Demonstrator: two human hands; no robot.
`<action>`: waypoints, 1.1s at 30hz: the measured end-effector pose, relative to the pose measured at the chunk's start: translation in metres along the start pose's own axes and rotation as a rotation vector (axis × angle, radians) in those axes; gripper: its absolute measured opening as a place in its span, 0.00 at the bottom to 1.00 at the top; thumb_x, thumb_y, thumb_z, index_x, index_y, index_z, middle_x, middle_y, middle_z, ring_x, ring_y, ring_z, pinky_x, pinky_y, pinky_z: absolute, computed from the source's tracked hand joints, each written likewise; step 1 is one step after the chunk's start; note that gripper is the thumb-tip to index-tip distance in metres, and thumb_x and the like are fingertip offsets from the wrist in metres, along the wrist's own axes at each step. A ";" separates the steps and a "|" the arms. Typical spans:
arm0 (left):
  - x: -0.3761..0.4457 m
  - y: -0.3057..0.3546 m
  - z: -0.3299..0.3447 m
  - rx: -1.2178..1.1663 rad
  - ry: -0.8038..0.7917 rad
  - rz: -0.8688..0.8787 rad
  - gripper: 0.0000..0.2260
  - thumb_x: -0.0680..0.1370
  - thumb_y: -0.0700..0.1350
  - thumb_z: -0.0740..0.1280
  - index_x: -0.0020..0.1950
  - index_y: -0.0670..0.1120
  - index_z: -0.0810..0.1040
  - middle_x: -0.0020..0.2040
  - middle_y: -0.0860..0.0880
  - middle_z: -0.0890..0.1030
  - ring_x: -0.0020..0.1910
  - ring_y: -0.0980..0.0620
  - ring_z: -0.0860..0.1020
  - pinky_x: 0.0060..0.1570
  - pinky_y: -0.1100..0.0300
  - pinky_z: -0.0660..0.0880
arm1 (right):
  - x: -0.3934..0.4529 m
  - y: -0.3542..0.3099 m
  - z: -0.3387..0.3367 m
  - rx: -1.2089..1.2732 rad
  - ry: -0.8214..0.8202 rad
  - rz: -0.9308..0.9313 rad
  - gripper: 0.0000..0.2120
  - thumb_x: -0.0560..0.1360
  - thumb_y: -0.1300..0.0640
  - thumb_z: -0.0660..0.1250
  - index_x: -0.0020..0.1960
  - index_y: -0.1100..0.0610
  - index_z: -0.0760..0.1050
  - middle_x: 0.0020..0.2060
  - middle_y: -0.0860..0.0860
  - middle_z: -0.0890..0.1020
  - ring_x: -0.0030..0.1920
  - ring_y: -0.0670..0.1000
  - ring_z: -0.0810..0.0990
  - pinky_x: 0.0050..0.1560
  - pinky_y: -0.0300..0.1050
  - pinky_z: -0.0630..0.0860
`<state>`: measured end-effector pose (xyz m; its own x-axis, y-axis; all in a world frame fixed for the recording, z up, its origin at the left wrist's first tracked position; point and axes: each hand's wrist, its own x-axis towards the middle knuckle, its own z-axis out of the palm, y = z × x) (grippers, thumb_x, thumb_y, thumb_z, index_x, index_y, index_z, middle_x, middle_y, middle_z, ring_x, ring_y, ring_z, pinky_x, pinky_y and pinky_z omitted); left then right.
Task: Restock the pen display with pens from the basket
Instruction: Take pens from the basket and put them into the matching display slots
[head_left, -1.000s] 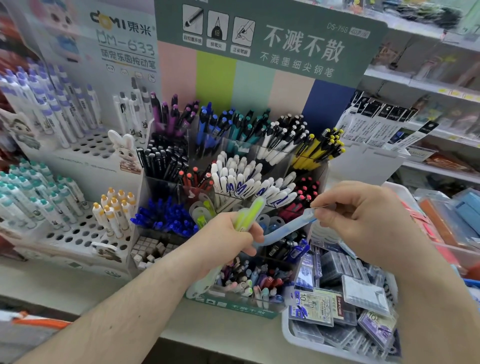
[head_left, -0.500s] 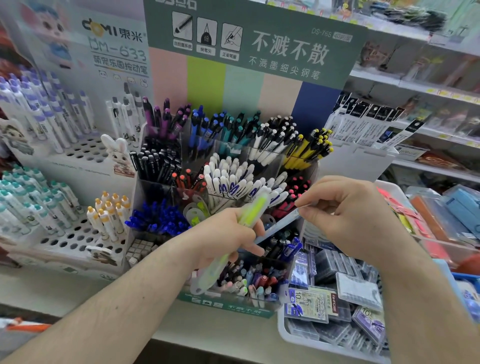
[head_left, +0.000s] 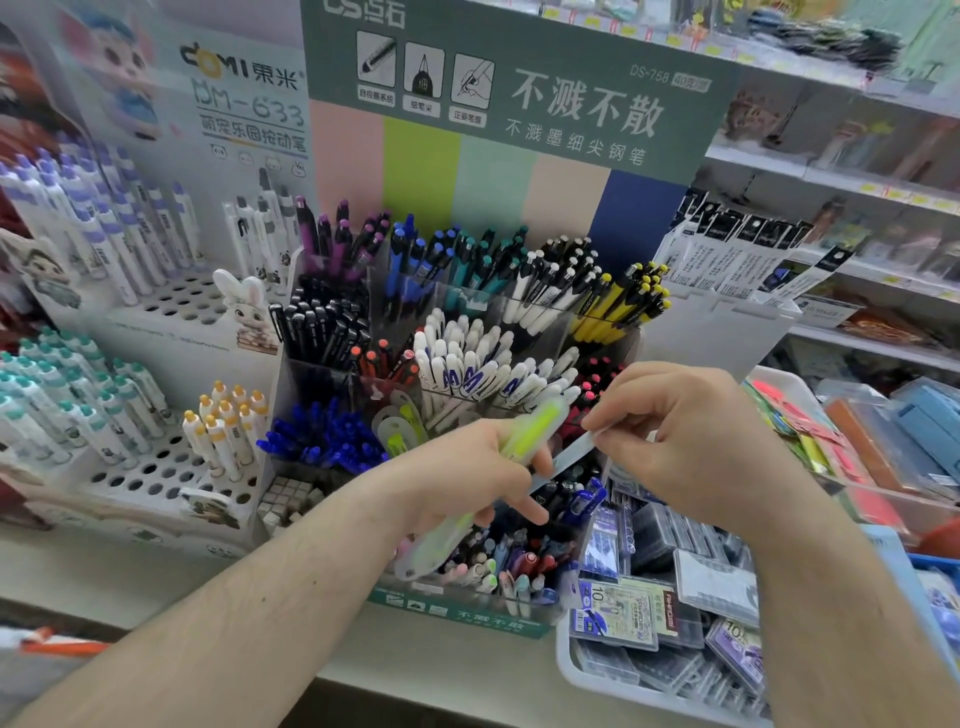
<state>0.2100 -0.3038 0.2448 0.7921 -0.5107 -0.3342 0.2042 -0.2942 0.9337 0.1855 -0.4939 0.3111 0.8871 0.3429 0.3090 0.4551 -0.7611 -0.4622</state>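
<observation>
Both hands meet in front of a clear acrylic pen display (head_left: 597, 332), whose tiered compartments stand packed with pens leaning back toward a green header card (head_left: 571, 109); little open room shows among them, the freest gap being the low middle compartment just behind the knuckles; to the right, the white rim of a plastic basket (head_left: 566, 660) touches the display's base, its inside heaped with flat clear refill boxes (head_left: 618, 618); a perforated white stand (head_left: 171, 467) of capped pens flanks the left. The left hand (head_left: 467, 467) has its fingers curled round a translucent yellow-green pen (head_left: 530, 436), long axis diagonal, upper end toward the white-capped pens, lower end down-left over the front compartment; the right hand (head_left: 680, 441) pinches between thumb and forefinger the upper end of a slim pale-blue pen (head_left: 571, 457), its axis sloping down-left until it slips behind the left fingers; both barrels look smooth, frosted plastic.
</observation>
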 end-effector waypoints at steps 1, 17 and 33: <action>0.001 0.000 0.002 0.004 -0.012 0.001 0.10 0.76 0.32 0.60 0.46 0.46 0.73 0.50 0.51 0.75 0.49 0.52 0.85 0.33 0.57 0.66 | 0.000 0.000 0.000 -0.004 0.003 0.003 0.10 0.70 0.69 0.74 0.40 0.54 0.86 0.37 0.43 0.82 0.38 0.45 0.80 0.39 0.36 0.77; 0.005 -0.007 0.000 -0.049 0.035 -0.074 0.09 0.75 0.32 0.59 0.46 0.46 0.71 0.49 0.47 0.73 0.51 0.52 0.84 0.35 0.55 0.66 | 0.001 0.006 -0.001 0.041 0.061 0.012 0.12 0.70 0.70 0.73 0.39 0.53 0.86 0.37 0.43 0.83 0.38 0.45 0.81 0.40 0.35 0.77; 0.000 -0.013 -0.009 -0.138 0.085 -0.029 0.10 0.74 0.30 0.56 0.45 0.44 0.70 0.52 0.41 0.77 0.49 0.47 0.85 0.35 0.54 0.64 | 0.023 0.006 0.054 -0.147 -0.300 0.100 0.12 0.70 0.67 0.68 0.42 0.53 0.85 0.36 0.44 0.83 0.38 0.44 0.79 0.43 0.41 0.78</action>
<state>0.2126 -0.2928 0.2334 0.8295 -0.4315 -0.3547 0.3002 -0.1912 0.9345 0.2128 -0.4606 0.2711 0.9195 0.3931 -0.0003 0.3687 -0.8626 -0.3465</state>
